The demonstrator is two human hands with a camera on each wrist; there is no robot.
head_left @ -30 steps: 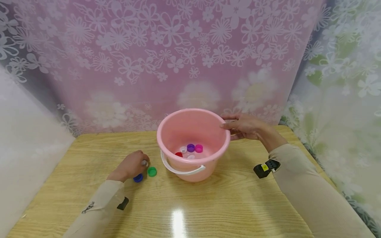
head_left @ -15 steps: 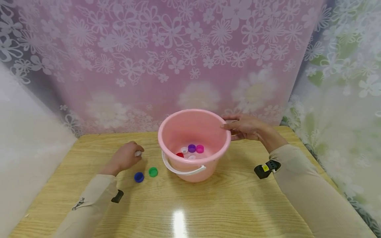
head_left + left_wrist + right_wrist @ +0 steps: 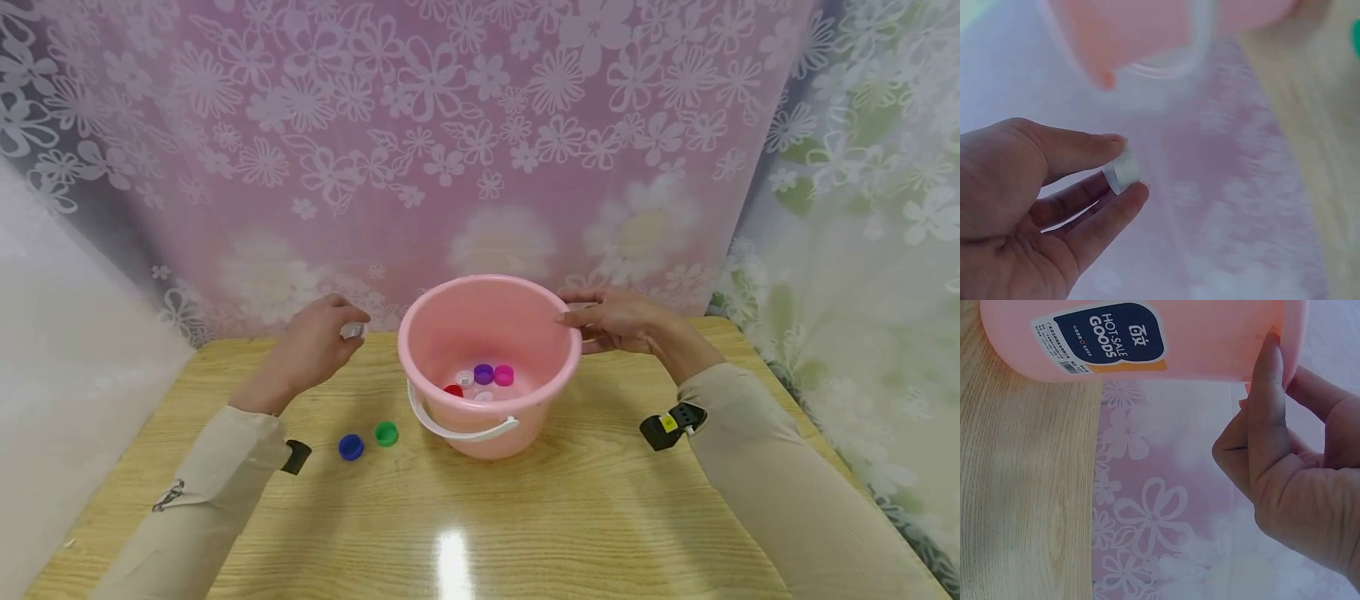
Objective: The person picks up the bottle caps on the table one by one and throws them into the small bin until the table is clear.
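Observation:
My left hand is raised above the table, left of a pink bucket. Between thumb and fingertips it pinches a white bottle cap, its open side visible in the left wrist view. My right hand grips the bucket's right rim, thumb over the edge and fingers against the outside. Inside the bucket lie a purple cap, a magenta cap, a red cap partly hidden by the rim, and whitish caps. A blue cap and a green cap lie on the table.
The white handle hangs down the bucket's front left side. A wooden table carries everything. Its back edge meets a pink flowered curtain, with pale cloth at both sides. A printed label cannot be read on the bucket from the left.
My left hand has lifted the white cap off the table beside the blue and green caps and moved up and back. My right hand stays on the bucket.

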